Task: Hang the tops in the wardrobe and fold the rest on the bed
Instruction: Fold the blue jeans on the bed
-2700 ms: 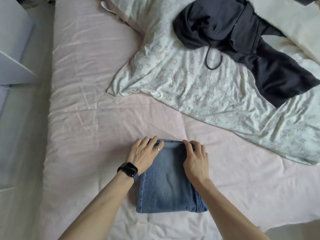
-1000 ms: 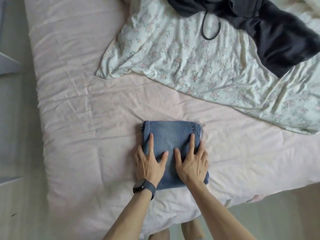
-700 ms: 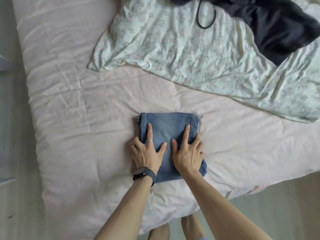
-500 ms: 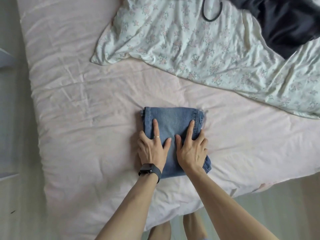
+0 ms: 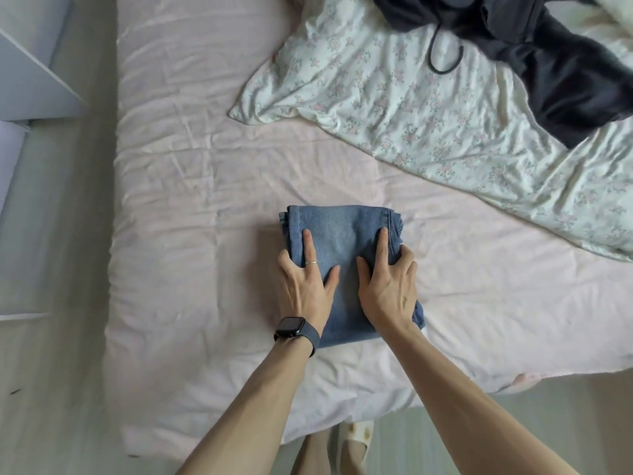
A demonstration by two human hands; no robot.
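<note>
Head view, looking down on a bed [image 5: 205,200] covered by a creased pale pink sheet that fills most of the frame. Folded jeans [image 5: 342,231], a compact blue denim rectangle, lie on the sheet at centre frame, near the bed's lower edge.

Left hand [image 5: 305,289] rests palm down on the left half of the denim. Right hand [image 5: 390,289] rests palm down on the right half. Neither is clenched. Each presses the fabric with one finger stretched forward and the thumb spread inward. The outer fingers bend down at the side edges of the fold; whether they reach under it cannot be told.

A dark watch [image 5: 291,326] sits on the left wrist and a thin ring [image 5: 311,262] on the stretched left finger.

Upper right: a floral duvet [image 5: 428,114], rumpled, lies on the sheet, well apart from the jeans. A dark garment [image 5: 548,63] is heaped on the duvet, with its cord loop [image 5: 445,60] lying on the floral cloth.

Left edge: pale floor [image 5: 51,337] runs beside the bed, with white furniture panels [image 5: 30,80] at upper left.

Bottom centre: a pale slipper [image 5: 358,437] shows on the floor below the mattress edge.
</note>
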